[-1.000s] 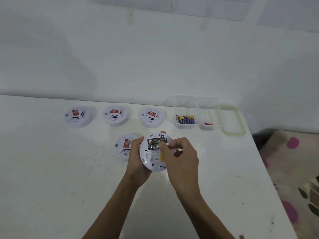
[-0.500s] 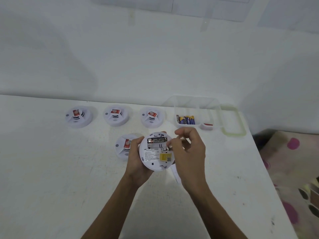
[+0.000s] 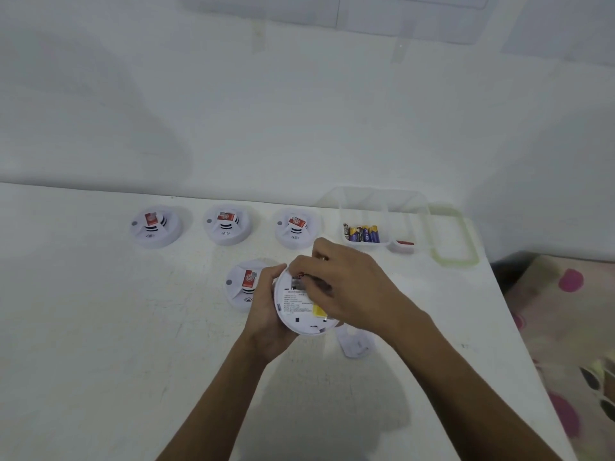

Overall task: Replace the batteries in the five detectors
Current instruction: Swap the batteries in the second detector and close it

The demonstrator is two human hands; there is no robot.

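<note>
My left hand (image 3: 266, 311) grips a white detector (image 3: 296, 314) turned back side up, just above the table. My right hand (image 3: 349, 287) lies over its battery compartment, fingers curled in and pinching at a battery (image 3: 299, 278), which they mostly hide. The compartment cover (image 3: 354, 344) lies on the table below my right wrist. A fourth detector (image 3: 244, 287) sits face up beside my left hand. Three more detectors (image 3: 154, 227) (image 3: 228, 224) (image 3: 296, 227) stand in a row behind, each with a red label on top.
A clear plastic box (image 3: 382, 201) at the back right holds several purple and gold batteries (image 3: 362, 233) and a small red item (image 3: 404, 242). Its green-rimmed lid (image 3: 456, 257) lies beside it. The table edge runs down the right, with spotted fabric (image 3: 565, 294) beyond.
My right hand had lifted off the detector half a second ago, with one battery showing in the compartment. It has come back down over the compartment. My left hand keeps holding the detector.
</note>
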